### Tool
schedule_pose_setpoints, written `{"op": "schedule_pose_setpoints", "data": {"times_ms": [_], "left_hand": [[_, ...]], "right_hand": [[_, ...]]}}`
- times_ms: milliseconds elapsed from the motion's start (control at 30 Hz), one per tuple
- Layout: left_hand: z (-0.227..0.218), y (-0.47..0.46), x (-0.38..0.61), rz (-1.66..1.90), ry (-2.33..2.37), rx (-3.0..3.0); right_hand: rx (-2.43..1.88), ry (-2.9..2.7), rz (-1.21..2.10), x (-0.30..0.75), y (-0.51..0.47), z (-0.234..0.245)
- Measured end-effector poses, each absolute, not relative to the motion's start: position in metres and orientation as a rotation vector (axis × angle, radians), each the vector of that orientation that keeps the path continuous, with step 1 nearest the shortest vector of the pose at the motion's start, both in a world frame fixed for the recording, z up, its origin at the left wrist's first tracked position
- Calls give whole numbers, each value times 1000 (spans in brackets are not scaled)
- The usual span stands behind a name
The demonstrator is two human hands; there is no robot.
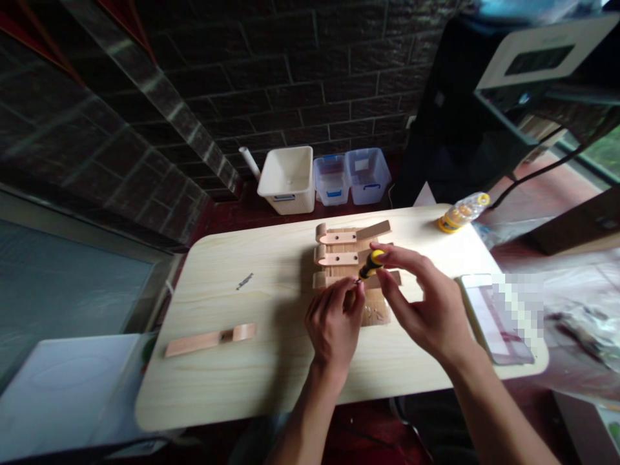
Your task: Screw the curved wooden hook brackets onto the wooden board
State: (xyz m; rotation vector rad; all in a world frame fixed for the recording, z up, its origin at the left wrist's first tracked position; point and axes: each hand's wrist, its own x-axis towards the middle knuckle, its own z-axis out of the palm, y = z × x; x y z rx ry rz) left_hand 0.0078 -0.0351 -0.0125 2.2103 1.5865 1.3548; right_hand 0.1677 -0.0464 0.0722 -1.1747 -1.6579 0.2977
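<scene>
Yellow-and-black screwdriver [372, 261]: one, tilted, its tip down at the left fingers.
Right hand [429, 297]: thumb and fingers gripping the screwdriver's handle.
Left hand [333, 321]: fingers curled in around the tip; I cannot tell whether they pinch anything there.
Wooden strips with curled ends: four in all; three [346, 258] in a row on the board, under and just beyond the fingers, and a loose one [210, 340] well to their left.
Dark spots on the strips: two apiece on the two farther strips.
In the way: the left fingers and screwdriver cover the middle of the nearest strip; the right fingers hide part of the second.
Wood-grain board [376, 314]: one, beneath the strips and fingers.
Dark screws [245, 281]: a small pile left of the fingers, too small to count.
Desk [271, 381]: one, pale wood, under everything named so far.
Flat white device [496, 323]: one, right of the right fingers, partly blurred.
Clear bottle [462, 213]: one, tilted in view, beyond the fingers to the right.
Bins: three past the desk's far edge, one cream [288, 184], two clear [351, 181].
White tube [249, 161]: one, beside the cream bin.
</scene>
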Motion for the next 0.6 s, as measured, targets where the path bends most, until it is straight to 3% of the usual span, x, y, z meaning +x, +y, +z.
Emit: {"op": "schedule_pose_setpoints", "data": {"times_ms": [600], "left_hand": [[-12, -35, 7, 1342, 1545, 2237]], "right_hand": [[-1173, -1667, 309, 171, -48, 75]]}}
